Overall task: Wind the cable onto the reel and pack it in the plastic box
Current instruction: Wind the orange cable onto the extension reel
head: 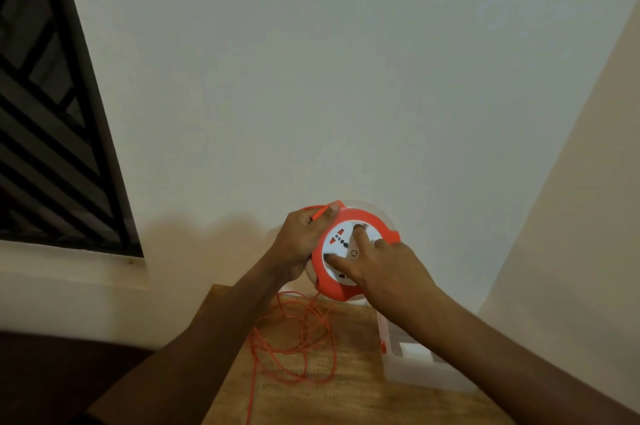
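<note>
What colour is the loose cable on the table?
Orange, the cable shows clearly in the head view.

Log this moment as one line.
left hand: grips reel rim | right hand: on reel face | cable: loose on table | box: open

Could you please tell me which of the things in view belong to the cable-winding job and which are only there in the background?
Part of the job:
- reel, held up by both hands
- orange cable, mostly loose on the table
- plastic box, on the table
- left hand
- right hand

Background only:
- wooden table
- window grille
- wall
</note>
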Tool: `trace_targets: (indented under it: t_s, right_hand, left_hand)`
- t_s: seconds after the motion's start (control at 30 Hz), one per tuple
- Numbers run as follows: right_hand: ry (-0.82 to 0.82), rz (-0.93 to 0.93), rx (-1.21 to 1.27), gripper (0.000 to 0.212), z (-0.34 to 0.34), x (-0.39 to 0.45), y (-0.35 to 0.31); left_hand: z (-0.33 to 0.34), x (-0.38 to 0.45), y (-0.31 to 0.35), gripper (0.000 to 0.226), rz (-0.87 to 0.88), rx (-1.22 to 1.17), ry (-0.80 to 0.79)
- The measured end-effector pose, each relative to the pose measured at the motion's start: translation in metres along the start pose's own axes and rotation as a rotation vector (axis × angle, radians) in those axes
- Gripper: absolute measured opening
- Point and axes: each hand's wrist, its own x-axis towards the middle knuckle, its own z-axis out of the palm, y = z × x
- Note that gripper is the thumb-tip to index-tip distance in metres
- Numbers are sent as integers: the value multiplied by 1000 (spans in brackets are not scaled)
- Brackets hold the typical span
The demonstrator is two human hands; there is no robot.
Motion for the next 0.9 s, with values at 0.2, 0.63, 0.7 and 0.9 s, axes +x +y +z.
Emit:
trace_targets:
  t_s: [0.2, 0.63, 0.7, 0.9]
  right_hand:
    - [68, 215, 108, 82, 0, 6, -7]
    - [163, 480, 953, 44, -20, -13, -18]
    - [272, 274, 494, 42, -13, -17, -12]
    - [90, -1, 209, 60, -18, -17, -5]
  left_hand:
    - [1, -3, 0, 41, 2, -13, 74]
    - [-10, -12, -5, 46, -169, -150, 162]
    - [-12, -12, -3, 46, -153, -110, 142]
    - [-7, -18, -3, 49, -66, -25, 58]
